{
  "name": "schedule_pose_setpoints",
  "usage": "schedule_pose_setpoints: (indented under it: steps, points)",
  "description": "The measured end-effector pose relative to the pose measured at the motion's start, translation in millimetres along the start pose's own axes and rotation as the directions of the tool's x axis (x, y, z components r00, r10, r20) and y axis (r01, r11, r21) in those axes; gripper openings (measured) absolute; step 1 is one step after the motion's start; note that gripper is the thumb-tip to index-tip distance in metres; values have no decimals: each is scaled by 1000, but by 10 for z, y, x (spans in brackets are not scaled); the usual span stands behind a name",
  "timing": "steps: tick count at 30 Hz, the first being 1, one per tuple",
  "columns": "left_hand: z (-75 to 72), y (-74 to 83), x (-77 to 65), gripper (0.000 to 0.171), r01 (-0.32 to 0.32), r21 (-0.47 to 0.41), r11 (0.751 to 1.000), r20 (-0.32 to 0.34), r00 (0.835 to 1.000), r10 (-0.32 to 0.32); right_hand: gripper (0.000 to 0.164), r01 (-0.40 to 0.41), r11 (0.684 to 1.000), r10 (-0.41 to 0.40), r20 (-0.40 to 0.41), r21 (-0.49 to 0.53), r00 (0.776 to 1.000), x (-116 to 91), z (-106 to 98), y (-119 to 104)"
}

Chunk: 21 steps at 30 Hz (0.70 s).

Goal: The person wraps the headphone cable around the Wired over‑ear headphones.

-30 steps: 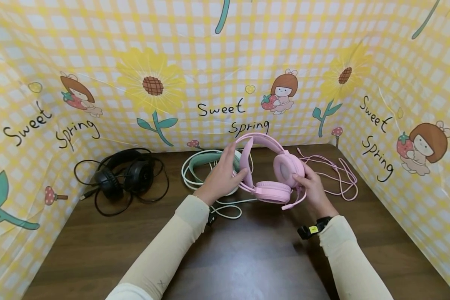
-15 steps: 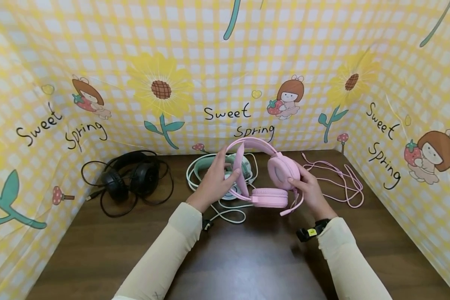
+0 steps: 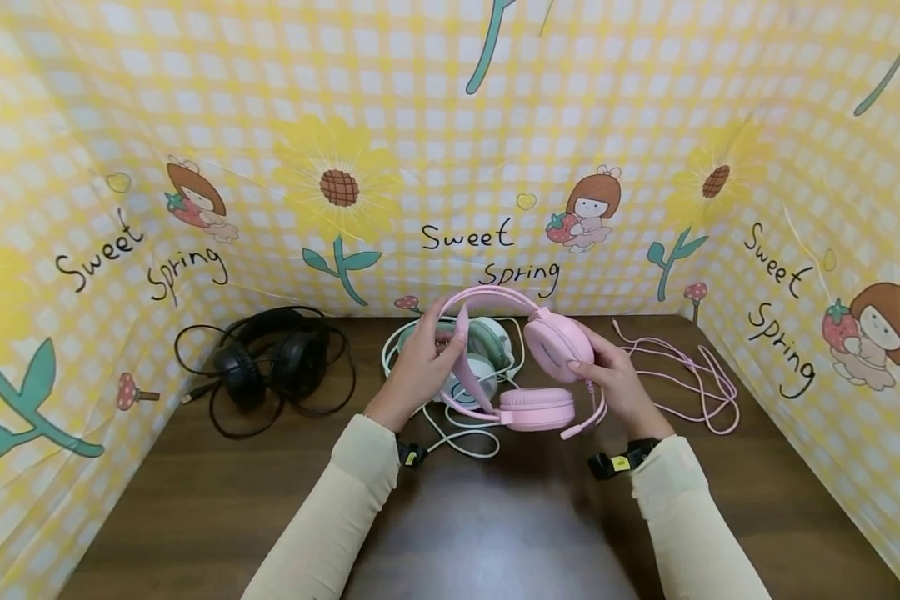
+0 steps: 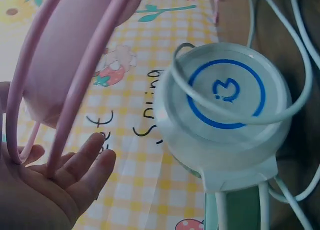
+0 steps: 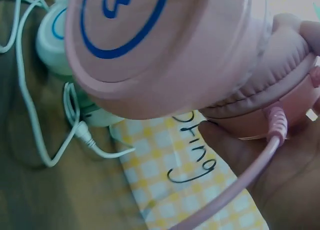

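Note:
A pink headset (image 3: pixel 536 408) with a microphone boom (image 3: pixel 581 427) is held up above the dark table between both hands. My left hand (image 3: pixel 411 373) holds its headband, the thumb on the inner side; in the left wrist view the twin rails of the headband (image 4: pixel 82 84) run down into the palm. My right hand (image 3: pixel 621 385) grips the right ear cup (image 3: pixel 558 342), thumb on its cushion. In the right wrist view the other ear cup (image 5: pixel 160 54), marked with a blue ring, fills the top. Behind the left hand, a white and green headset (image 3: pixel 487 337) is partly hidden.
A black headset (image 3: pixel 300 367) lies at the left with its cable looped around it. White cable (image 3: pixel 472 454) curls in front of the white and green headset. The pink cable (image 3: pixel 708 375) lies at the right. Patterned yellow cloth walls (image 3: pixel 450 158) enclose the table (image 3: pixel 495 533).
Both hands have shifted the pink headset slightly left relative to the background, uncovering more of the white and green headset. The head view has tilted, so the surroundings sit lower and further right.

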<state>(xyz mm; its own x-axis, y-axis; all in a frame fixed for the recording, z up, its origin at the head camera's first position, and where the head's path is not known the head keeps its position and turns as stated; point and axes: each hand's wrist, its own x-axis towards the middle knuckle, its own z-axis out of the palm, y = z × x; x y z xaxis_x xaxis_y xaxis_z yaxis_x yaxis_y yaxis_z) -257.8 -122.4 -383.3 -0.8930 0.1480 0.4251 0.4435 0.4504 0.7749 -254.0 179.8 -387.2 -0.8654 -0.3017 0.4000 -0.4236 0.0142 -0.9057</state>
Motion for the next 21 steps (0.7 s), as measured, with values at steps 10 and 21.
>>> schedule_pose_setpoints:
  steps: [10, 21]
  points:
    - [-244, 130, -51, 53, 124, -333, 935, -1, 991, -132, 58, 81, 997, -81, 123, 12, 989, 82, 103, -134]
    - [-335, 264, -69, 62, 225, -553, 802, 20, 966, -258, 59, 101, 994, -95, 141, -39, 986, 157, 221, -226]
